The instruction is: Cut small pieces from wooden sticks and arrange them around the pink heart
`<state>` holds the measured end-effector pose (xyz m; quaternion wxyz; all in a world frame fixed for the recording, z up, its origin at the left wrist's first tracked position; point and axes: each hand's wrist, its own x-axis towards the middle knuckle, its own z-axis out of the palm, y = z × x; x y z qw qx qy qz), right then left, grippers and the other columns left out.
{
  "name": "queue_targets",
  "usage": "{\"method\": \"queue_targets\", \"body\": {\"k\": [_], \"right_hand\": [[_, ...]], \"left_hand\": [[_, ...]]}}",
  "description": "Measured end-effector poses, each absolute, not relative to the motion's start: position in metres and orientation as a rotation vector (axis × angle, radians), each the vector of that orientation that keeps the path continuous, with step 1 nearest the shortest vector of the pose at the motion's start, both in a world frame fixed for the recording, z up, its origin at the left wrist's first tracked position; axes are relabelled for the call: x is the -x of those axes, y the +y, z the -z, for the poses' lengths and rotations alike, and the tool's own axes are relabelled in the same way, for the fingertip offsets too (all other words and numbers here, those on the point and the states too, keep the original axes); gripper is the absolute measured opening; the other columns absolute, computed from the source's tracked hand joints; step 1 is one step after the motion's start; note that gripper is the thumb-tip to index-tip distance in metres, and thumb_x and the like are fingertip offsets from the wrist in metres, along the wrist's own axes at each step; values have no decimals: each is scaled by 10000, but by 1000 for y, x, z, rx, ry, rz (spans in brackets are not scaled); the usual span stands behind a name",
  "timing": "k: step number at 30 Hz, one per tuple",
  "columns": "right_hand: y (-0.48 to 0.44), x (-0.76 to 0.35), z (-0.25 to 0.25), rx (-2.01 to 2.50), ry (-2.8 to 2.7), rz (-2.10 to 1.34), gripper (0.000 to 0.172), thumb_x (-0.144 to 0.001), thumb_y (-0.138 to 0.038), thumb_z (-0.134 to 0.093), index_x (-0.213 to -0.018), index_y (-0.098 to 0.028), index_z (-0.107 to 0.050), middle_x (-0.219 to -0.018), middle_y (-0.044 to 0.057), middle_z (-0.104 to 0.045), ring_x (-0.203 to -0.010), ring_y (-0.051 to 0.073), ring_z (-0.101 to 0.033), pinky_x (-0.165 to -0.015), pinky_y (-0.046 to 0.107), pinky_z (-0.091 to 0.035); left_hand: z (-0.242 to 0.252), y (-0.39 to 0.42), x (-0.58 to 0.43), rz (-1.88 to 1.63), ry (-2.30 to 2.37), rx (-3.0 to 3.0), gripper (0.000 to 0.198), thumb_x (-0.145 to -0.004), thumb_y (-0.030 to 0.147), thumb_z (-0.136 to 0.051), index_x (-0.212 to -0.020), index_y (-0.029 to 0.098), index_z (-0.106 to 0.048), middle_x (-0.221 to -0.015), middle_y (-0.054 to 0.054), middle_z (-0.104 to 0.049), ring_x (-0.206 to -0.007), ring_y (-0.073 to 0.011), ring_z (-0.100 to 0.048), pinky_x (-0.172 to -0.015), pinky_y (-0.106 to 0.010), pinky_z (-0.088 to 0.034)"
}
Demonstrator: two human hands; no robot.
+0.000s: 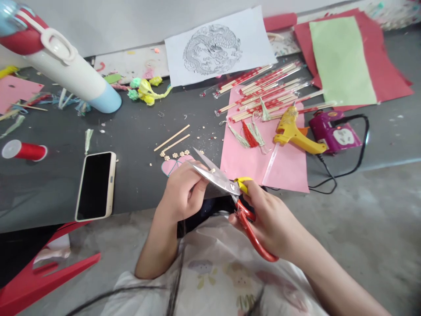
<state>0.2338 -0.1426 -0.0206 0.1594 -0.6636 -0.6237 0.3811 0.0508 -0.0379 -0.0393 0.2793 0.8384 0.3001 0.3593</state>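
Observation:
My right hand [269,219] grips red-and-yellow-handled scissors [230,191], whose steel blades stand apart and point up-left. My left hand [184,193] is closed in a pinch right at the blades, holding a tiny pale piece I cannot make out. Both hands hover over the near edge of the dark table [138,145]. Just beyond my left hand lie a pink heart-shaped cutout [171,166], a row of small pale flower pieces [176,154] and two thin wooden sticks [173,139].
A phone [95,184] lies at the left, a red thread spool [24,150] beyond it. Pink paper [263,162] carries tassels [250,134], a yellow glue gun [294,131] and packs of sticks [266,87]. A purple power strip [332,131], dragon print [217,46], red and green sheets [345,57] and a tilted bottle [66,66] sit farther back.

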Motion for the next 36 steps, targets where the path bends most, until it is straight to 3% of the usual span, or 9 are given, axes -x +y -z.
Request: {"method": "queue_targets", "body": {"k": [9, 17, 23, 28, 33, 36], "right_hand": [[-142, -236, 21, 1845, -1826, -1058, 296, -865, -456, -543, -925, -241, -349, -847, 66, -594, -675, 222, -569, -575, 320, -440], [-143, -238, 21, 1732, -1743, -1205, 331, -889, -507, -546, -905, -245, -345, -837, 41, -570, -710, 206, -533, -585, 300, -412], [-145, -241, 21, 1663, -1717, -1276, 339, -890, -461, -587, -868, -252, -321, -806, 0, -534, -669, 165, -476, -562, 270, -360], [-143, -239, 20, 1710, -1667, -1301, 354, -884, -466, -581, -814, -257, -304, -703, -39, -494, -578, 137, -412, -531, 259, -345], [-141, -234, 24, 1796, -1652, -1234, 352, -893, -502, -520, -769, -262, -293, -627, -52, -454, -535, 136, -377, -516, 261, -340], [-142, -232, 25, 1838, -1625, -1252, 383, -877, -526, -537, -761, -265, -282, -611, -61, -430, -529, 137, -364, -512, 261, -325]], "left_hand": [[39, -38, -48, -964, 798, -2252, 221, -957, 199, -441, -758, 209, -536, -665, 7, -578, -655, -135, -558, -714, -271, -469], [34, -39, -48, -926, 777, -2202, 235, -958, 184, -456, -741, 196, -546, -682, 14, -573, -663, -119, -547, -688, -253, -457], [31, -36, -47, -874, 738, -2179, 206, -958, 174, -455, -781, 193, -559, -769, -2, -608, -716, -121, -558, -685, -242, -461], [30, -34, -47, -879, 728, -2188, 195, -952, 176, -470, -774, 197, -546, -698, 19, -532, -657, -113, -502, -653, -235, -437], [29, -35, -48, -845, 762, -2138, 230, -950, 167, -463, -724, 194, -498, -755, 5, -584, -716, -121, -540, -691, -238, -442], [31, -35, -49, -857, 782, -2091, 227, -942, 166, -485, -717, 192, -492, -697, 22, -531, -662, -110, -493, -642, -232, -408]]}}
